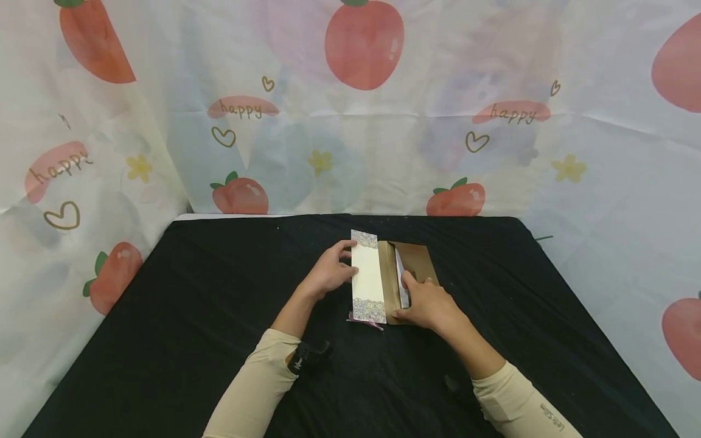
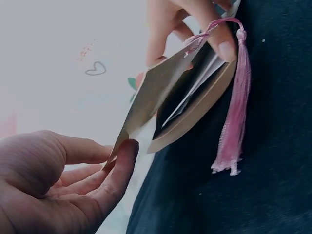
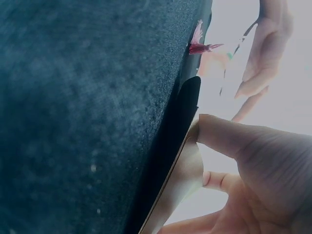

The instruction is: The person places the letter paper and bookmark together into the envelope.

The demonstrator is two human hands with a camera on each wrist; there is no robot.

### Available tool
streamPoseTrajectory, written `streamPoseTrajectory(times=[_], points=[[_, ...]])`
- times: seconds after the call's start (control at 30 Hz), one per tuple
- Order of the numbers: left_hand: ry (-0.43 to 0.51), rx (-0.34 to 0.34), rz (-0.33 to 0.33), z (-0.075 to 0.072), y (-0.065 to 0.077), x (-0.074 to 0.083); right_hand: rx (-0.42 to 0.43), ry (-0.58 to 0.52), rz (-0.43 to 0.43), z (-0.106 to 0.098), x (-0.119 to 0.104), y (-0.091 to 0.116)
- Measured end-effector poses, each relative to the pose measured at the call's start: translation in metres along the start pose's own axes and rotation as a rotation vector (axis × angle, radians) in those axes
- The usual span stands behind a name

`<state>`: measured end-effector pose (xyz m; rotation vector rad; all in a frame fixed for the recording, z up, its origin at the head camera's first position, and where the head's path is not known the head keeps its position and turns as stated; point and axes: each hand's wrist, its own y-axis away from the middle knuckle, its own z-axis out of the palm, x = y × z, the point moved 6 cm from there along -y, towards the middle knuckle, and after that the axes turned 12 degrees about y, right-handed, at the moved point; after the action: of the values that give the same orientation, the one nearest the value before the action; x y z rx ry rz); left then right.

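Note:
My left hand [image 1: 330, 266] pinches the left edge of a cream bookmark [image 1: 367, 271] with lacy floral bands at both ends. A pink tassel [image 2: 236, 107] hangs from the bookmark's near end in the left wrist view. Just right of the bookmark, a brown paper envelope [image 1: 414, 255] stands with its mouth spread apart. White paper [image 1: 401, 286] shows inside. My right hand [image 1: 429, 304] grips the envelope, its thumb at the near edge and other fingers over the opening. In the right wrist view, the brown paper [image 3: 183, 180] bends between thumb and fingers.
A black cloth [image 1: 219, 328] covers the table. Behind it and along both sides hangs a printed curtain [image 1: 350, 152] with fruit and "happy" lettering. A dark wrist strap [image 1: 301, 358] sits at my left cuff.

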<state>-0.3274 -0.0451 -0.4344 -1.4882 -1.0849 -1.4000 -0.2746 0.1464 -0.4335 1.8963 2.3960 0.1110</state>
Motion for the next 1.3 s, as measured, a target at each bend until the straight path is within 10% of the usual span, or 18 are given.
streamPoseTrajectory(times=[0.5, 1.3], points=[[-0.242, 0.048, 0.024, 0.014, -0.002, -0.009, -0.003, 0.012, -0.011, 0.0, 0.001, 0.0], [-0.357, 0.08, 0.059, 0.019, -0.004, -0.011, -0.018, 0.033, -0.071, -0.002, -0.002, 0.0]])
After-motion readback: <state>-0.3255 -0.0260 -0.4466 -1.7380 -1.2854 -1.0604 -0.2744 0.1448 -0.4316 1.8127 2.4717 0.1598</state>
